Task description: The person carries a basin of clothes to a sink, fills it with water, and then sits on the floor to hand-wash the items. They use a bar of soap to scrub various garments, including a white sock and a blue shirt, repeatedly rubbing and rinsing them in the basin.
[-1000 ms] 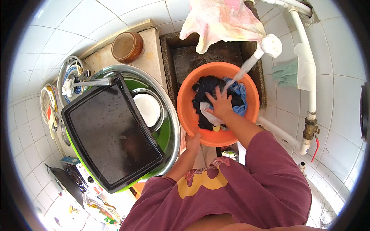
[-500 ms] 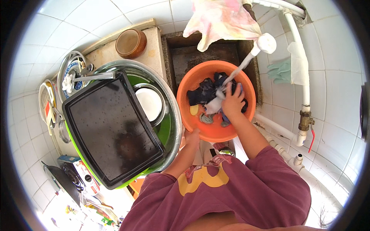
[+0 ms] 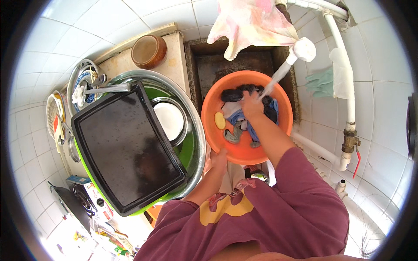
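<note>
The right hand (image 3: 251, 105) is pressed down, fingers closed, on a pile of wet dark and blue clothes (image 3: 244, 117) inside a round orange plastic basin (image 3: 217, 102). Water is poured onto the clothes near this hand from a white plastic tap (image 3: 300, 51). A small yellow piece of soap (image 3: 220, 120) is seen in the basin, just left of the clothes. The left hand (image 3: 217, 157) is held on the near rim of the basin, with the fingers curled over the edge. The basin is set in a dark stone sink (image 3: 204, 65) against the white tiled wall. A pink and white cloth (image 3: 250, 24) is hung at the far side above it. A white pipe (image 3: 348, 93) runs down the wall on the right, with a green rubber glove (image 3: 320, 81) hung beside it. To the left, a big black flat tray (image 3: 126, 150) is laid across a large metal bowl (image 3: 198, 130), with a white bowl (image 3: 170, 119) tucked inside. A brown round pot (image 3: 149, 51) is stood on the far ledge.
</note>
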A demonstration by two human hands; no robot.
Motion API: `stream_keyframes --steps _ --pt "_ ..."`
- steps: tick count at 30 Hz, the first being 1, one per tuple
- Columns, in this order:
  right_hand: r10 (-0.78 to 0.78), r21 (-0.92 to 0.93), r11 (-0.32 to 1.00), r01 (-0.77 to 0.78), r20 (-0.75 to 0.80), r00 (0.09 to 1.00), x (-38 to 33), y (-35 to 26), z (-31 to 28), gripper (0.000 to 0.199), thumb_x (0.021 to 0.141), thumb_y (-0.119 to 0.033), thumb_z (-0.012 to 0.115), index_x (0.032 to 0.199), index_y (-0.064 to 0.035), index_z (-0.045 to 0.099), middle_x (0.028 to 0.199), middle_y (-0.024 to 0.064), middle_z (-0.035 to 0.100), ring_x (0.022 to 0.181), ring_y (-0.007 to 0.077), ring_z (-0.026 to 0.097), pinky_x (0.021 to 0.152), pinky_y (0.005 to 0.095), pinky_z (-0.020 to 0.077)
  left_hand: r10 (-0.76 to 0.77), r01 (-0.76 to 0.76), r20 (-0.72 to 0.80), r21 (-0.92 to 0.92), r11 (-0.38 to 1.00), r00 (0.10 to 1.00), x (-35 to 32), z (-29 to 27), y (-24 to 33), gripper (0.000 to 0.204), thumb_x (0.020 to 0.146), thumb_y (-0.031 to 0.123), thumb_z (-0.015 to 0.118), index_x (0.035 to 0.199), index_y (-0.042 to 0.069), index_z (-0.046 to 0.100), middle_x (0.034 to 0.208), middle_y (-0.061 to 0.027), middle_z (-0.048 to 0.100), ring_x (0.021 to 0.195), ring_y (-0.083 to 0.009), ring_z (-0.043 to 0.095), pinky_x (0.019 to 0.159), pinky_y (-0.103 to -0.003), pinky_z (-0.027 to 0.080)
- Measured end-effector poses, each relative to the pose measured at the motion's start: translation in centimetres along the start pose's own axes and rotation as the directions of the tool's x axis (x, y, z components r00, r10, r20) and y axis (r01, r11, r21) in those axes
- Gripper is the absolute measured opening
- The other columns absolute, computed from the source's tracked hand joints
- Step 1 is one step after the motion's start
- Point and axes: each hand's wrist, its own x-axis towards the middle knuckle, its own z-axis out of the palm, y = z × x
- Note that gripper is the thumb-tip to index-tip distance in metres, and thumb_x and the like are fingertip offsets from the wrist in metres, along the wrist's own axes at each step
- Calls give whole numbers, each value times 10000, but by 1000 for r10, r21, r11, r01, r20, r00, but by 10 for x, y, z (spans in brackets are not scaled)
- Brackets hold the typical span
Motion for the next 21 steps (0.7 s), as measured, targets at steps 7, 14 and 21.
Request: stream_keyframes --steps 7,14,21 --pt "131 -191 978 -88 228 965 -66 14 -70 854 762 -500 655 1469 -279 229 1365 220 341 1128 418 481 896 478 435 21 -23 -27 -54 998 999 0 3 6 465 798 14 521 1261 1 480 1192 -90 570 1045 -209 570 890 -313 455" --pt "-322 -399 819 412 274 906 -73 -11 -35 952 680 -638 684 1463 -326 240 1517 160 127 1370 398 179 955 673 262 34 -34 7 18 999 999 -1 -8 -6 451 791 6 527 1241 4 491 1166 -89 581 1030 -215 580 874 -313 470" --pt "-17 12 1000 17 55 998 5 1 9 645 807 -488 616 1353 -219 403 1342 201 387 1171 417 471 877 521 439 37 -35 32 -65 997 999 0 -4 1 461 780 5 539 1238 6 492 1161 -91 585 1013 -221 589 850 -317 483"
